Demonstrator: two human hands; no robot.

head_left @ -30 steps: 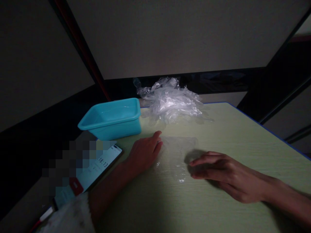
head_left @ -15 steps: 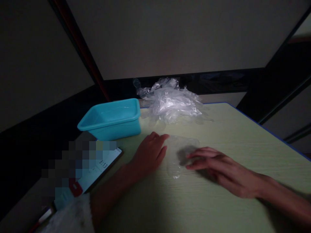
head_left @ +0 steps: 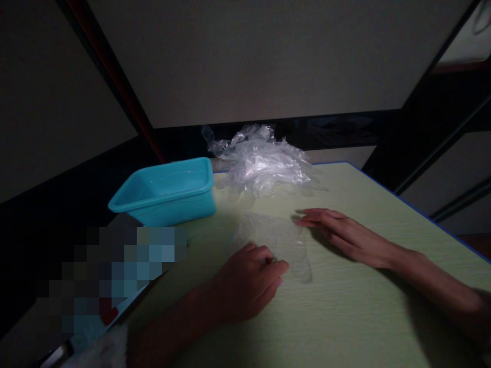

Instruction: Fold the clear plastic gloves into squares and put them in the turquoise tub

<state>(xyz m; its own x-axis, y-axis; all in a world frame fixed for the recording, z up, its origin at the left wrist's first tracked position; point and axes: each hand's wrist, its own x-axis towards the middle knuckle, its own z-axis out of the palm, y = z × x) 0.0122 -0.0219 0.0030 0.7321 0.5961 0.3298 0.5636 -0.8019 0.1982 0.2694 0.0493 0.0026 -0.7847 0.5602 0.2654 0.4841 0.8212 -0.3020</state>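
Note:
A thin clear plastic glove (head_left: pixel 274 232) lies flattened on the table, its outline faint against the pale green top. My left hand (head_left: pixel 251 283) rests over its near part with the fingers curled in and pressed on the film; the fingertips are partly hidden. At the far right edge of the glove is my right hand (head_left: pixel 341 232), palm down with fingers stretched out, the tips touching or just above the film. Behind them sits a heap of crumpled clear plastic gloves (head_left: pixel 264 166).
A turquoise plastic basket (head_left: pixel 172 204) stands at the table's back left. Left of my forearm lies a phone, mostly blurred out by a pixelated patch. The table (head_left: pixel 364 322) has a blue edge on the right, and dark-framed panels rise behind it.
My left hand has come nearer and to the right across the glove. My right hand has moved away toward the glove's far edge. The glove now looks more spread out.

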